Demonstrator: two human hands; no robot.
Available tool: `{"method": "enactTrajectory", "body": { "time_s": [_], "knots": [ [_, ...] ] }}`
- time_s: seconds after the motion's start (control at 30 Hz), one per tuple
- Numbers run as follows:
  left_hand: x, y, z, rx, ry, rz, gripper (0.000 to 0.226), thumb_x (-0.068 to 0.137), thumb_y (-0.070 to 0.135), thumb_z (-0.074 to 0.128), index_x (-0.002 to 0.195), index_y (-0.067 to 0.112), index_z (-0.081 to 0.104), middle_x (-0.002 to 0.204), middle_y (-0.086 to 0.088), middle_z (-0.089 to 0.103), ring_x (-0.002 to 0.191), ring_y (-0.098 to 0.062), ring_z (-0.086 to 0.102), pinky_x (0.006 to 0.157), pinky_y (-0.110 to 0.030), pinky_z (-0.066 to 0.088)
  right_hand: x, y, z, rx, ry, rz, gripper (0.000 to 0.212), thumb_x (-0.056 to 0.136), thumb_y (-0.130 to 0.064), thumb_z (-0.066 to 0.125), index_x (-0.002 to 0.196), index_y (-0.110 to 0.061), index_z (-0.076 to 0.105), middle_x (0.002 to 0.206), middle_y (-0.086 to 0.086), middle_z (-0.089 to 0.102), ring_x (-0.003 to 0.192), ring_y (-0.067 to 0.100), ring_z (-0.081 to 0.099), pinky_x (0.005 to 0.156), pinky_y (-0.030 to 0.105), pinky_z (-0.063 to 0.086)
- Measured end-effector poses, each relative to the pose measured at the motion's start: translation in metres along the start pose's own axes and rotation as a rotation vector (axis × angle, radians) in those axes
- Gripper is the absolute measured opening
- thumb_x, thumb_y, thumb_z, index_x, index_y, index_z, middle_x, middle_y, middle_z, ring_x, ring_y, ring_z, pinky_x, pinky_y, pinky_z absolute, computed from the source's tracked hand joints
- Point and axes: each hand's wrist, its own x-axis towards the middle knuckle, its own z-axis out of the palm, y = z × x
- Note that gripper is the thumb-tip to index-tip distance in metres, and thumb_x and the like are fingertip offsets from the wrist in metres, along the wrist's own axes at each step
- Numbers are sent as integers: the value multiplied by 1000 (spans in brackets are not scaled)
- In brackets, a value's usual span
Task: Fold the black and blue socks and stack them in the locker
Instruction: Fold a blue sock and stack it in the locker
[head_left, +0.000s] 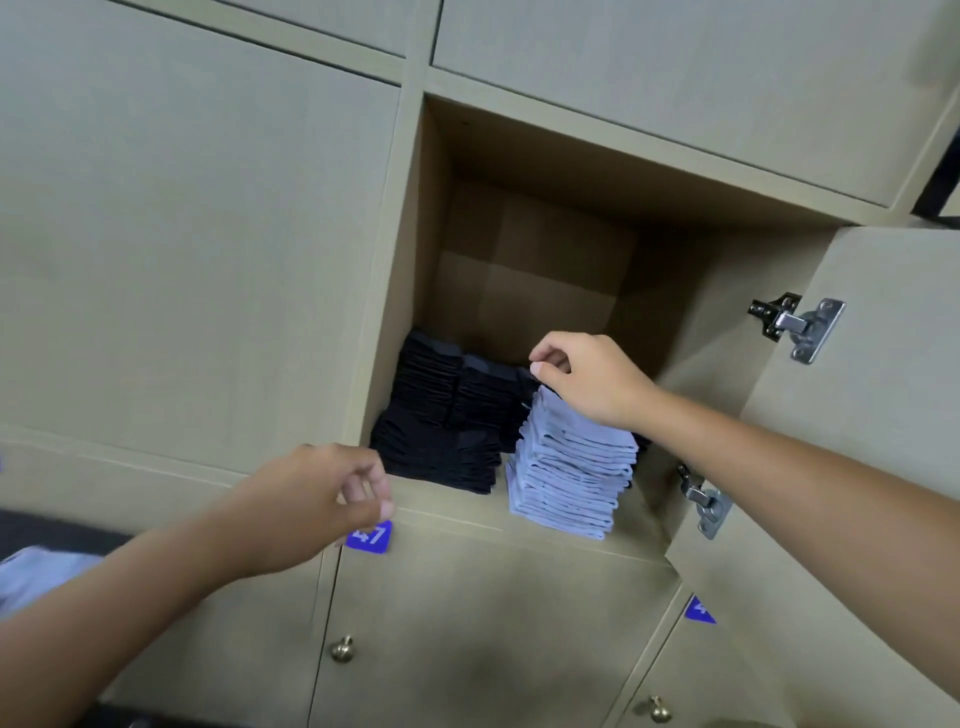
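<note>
The open locker (524, 291) holds folded black socks (441, 415) in stacks at the left and far side, and a tall pile of folded blue socks (571, 467) at the near right, its front edge close to the shelf lip. The step in hand looks like settling a sock at the top of the blue pile — best done by lowering it flat, edges squared with those below, and pressing lightly so the leaning column does not slide toward the open door (857, 415) on the right. The right hand (587, 379) reaches in from the right, wrist over the pile's top, thumb and forefinger pinched together at the far edge; whether they hold fabric I cannot tell. The left hand (332, 499) hovers outside, near the shelf's front edge just above a blue number tag (370, 538), fingers loosely curled and holding nothing.
</note>
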Motion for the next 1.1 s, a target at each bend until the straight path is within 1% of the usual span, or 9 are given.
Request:
{"method": "enactTrajectory", "body": {
  "time_s": [0.1,0.17,0.23,0.37,0.53,0.77,0.87,0.97,1.1],
  "knots": [
    [-11,-5,-13,31,-11,-11,11,91,39,71,89,29,65,76,9,75,63,-6,67,77,-35,55,-18,-28,12,102,4,-4,12,99,-25,60,105,-21,70,93,-10,69,87,9,65,81,26,54],
    [-17,-11,-21,42,7,-34,10,92,37,70,89,29,65,76,11,75,62,-5,68,77,-31,54,-30,-45,23,165,2,-19,12,99,-25,61,105,-21,70,94,-11,69,87,8,63,75,14,47],
    [-20,-19,-29,51,27,-64,10,92,35,70,89,28,64,76,13,75,62,-4,69,77,-28,54,-42,-58,34,233,2,-29,10,98,-24,62,104,-22,69,93,-13,68,85,7,61,72,10,45],
    [-29,-34,-42,75,71,-145,10,92,33,71,90,24,66,76,11,76,61,-4,67,79,-28,54,-60,-76,63,315,-34,-63,11,97,-25,62,106,-25,70,91,-15,67,84,3,60,73,14,47],
    [-39,-60,-56,116,106,-249,12,92,36,71,90,25,68,77,10,75,74,-12,69,74,-30,54,-72,-86,101,333,-98,-119,11,98,-28,61,107,-30,68,95,-17,65,82,0,57,76,24,51],
    [-70,-110,-70,190,160,-412,10,92,34,72,95,25,71,88,12,68,87,-8,62,61,-19,40,-72,-108,136,349,-235,-237,13,96,-37,60,108,-34,65,102,-20,63,84,1,60,80,32,54],
    [-90,-138,-73,202,152,-484,9,91,29,73,97,23,70,93,11,67,89,-7,62,69,-17,42,-72,-124,142,387,-290,-259,17,96,-40,60,112,-36,64,103,-20,62,81,2,60,78,29,53],
    [-101,-166,-78,232,134,-560,23,87,27,77,108,23,69,105,8,68,93,-9,63,73,-17,44,-73,-138,151,374,-350,-301,21,97,-42,59,116,-36,63,104,-21,62,80,-3,59,76,22,48],
    [-105,-194,-73,329,1,-638,53,85,36,79,132,22,61,129,5,61,113,-16,57,98,-31,46,-75,-149,161,346,-422,-341,28,96,-48,58,122,-37,61,110,-22,62,86,-4,61,84,28,53]
  ]
}}
